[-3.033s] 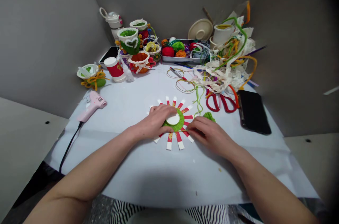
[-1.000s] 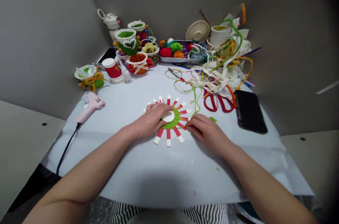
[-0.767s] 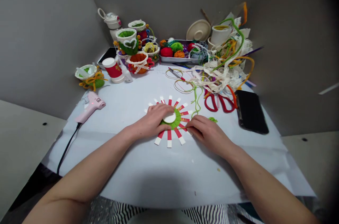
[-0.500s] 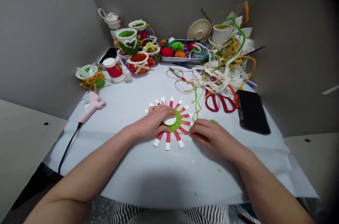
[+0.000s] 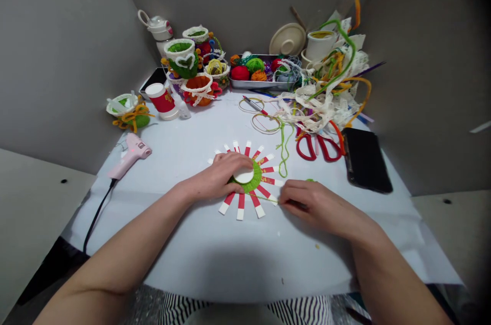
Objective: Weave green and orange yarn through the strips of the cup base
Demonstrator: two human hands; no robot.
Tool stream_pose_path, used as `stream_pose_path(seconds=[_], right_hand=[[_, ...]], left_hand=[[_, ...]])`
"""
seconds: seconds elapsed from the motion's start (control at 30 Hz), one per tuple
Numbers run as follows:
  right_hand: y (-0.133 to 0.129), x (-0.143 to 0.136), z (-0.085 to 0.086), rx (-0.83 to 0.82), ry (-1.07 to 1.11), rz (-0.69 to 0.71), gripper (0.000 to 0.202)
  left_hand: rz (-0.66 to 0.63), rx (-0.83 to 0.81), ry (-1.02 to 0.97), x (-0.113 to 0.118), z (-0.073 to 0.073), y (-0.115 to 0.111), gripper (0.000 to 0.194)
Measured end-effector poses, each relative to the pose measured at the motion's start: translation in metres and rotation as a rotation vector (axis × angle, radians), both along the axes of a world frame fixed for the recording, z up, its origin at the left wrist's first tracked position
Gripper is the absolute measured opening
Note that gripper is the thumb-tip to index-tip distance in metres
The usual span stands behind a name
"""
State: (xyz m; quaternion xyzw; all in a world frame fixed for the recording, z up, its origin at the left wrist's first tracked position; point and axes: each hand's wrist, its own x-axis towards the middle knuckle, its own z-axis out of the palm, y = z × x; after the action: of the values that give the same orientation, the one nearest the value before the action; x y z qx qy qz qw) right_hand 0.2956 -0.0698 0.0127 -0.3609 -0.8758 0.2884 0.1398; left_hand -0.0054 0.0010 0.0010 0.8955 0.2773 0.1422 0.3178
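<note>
A paper cup cut into flat red-and-white strips [image 5: 241,203] lies spread like a sun on the table, with green yarn [image 5: 253,181] woven in a ring around its white round base [image 5: 244,175]. My left hand [image 5: 226,171] grips the left side of this cut cup, thumb at the front and fingers over the base. From the ring a green strand [image 5: 264,197] runs taut across the front right strips to my right hand [image 5: 301,198], whose fingers are pinched on it. Part of a green yarn bundle [image 5: 310,180] shows behind my right hand.
A pink glue gun [image 5: 131,153] with a black cord lies left. Red-handled scissors [image 5: 318,148] and a black phone [image 5: 367,160] lie right. Behind are decorated small baskets [image 5: 198,88], a metal tray [image 5: 264,82] of yarn balls, and a lace heap [image 5: 318,105].
My right hand has moved slightly right and toward me, drawing out a longer stretch of the green strand. My left hand keeps its hold on the cut cup.
</note>
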Motion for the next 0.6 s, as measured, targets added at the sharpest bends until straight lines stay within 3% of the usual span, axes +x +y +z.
stream_pose_path(seconds=[0.23,0.6], right_hand=[[-0.005,-0.007,0.007,-0.008,-0.078,0.071,0.023],[0.006,-0.006,-0.016,0.147,-0.036,-0.256,0.018]], left_hand=[[-0.018,-0.046,-0.012,0.0,0.005,0.001,0.042],[-0.001,-0.062,0.001,0.001,0.005,0.0,0.041]])
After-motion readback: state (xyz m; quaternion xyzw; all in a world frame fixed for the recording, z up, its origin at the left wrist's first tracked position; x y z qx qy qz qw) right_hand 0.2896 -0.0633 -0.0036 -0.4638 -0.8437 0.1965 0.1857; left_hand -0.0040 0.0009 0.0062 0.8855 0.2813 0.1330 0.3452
